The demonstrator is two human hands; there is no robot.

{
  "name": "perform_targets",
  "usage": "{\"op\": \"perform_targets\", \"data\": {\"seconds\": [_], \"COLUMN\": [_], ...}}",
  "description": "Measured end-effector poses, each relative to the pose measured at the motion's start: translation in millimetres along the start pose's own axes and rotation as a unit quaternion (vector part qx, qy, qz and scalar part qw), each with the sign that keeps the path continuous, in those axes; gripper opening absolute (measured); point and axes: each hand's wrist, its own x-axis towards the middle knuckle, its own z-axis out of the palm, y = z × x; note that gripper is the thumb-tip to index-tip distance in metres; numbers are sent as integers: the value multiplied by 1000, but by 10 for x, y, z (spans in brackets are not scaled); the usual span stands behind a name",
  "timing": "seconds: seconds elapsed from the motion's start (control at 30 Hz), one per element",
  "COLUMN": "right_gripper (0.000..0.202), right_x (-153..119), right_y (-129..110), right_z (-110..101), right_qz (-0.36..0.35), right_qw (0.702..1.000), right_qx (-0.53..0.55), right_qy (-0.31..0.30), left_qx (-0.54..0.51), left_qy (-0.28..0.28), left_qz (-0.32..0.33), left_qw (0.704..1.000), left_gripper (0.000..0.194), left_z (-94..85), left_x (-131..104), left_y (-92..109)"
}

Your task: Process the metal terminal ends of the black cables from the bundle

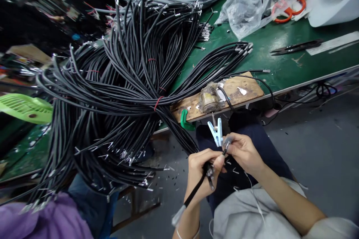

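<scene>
Over my lap, my left hand (204, 164) is closed around a black cable (194, 191), whose pale stripped end hangs down past my wrist. Several more cable ends poke out below its fingers. Thumb and fingers of my right hand (242, 153) pinch the tip of a black cable, where a small greyish piece (227, 141) shows; its exact kind is too small to tell. Just beyond my fingertips is a light blue clothes peg (216, 131), attached near a wooden board (244, 86). From the left hand, cables run up to a big tied bundle of black cables (134, 78).
A green clamp (186, 120) grips the board, which carries a tape-wrapped lump (209, 99). On the green table (252, 67) lie orange-handled scissors (288, 10), a plastic bag (246, 11) and dark snips (295, 47). A green fan (25, 108) is at left. Other people sit opposite and at lower left.
</scene>
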Motion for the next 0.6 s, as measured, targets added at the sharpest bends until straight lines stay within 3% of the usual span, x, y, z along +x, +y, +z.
{"op": "perform_targets", "data": {"seconds": [0.07,0.1,0.17,0.23,0.27,0.33,0.37,0.43,0.5,0.6], "right_gripper": [14,11,8,10,11,20,26,37,39,32], "right_x": [-28,-44,-72,-79,-73,-49,-35,-14,-13,-52], "right_y": [72,90,81,25,-11,-80,-107,-145,-169,-207], "right_z": [50,75,111,116,104,52,15,-65,-124,-123], "right_qz": [-42,-96,-234,-290,-259,-106,-21,103,147,81], "right_qw": [997,988,942,915,930,980,991,982,973,985], "right_qx": [-49,-99,-208,-258,-247,-167,-113,-42,-58,-129], "right_qy": [45,72,118,114,82,-17,-68,-150,-166,-87], "left_qx": [-24,-26,-23,-24,-33,-59,-73,-86,-86,-78], "left_qy": [16,34,64,65,56,39,36,46,61,57], "left_qz": [-1,-5,-22,-30,-25,-1,13,29,25,7], "left_qw": [1000,999,997,997,998,998,997,995,994,995], "left_gripper": [10,8,9,14,15,16,14,12,13,15], "left_z": [17,26,35,24,13,-10,-18,-24,-18,-14], "left_x": [-17,-28,-44,-49,-48,-39,-35,-31,-34,-41], "left_y": [-13,-17,-20,-26,-33,-55,-67,-88,-96,-86]}}
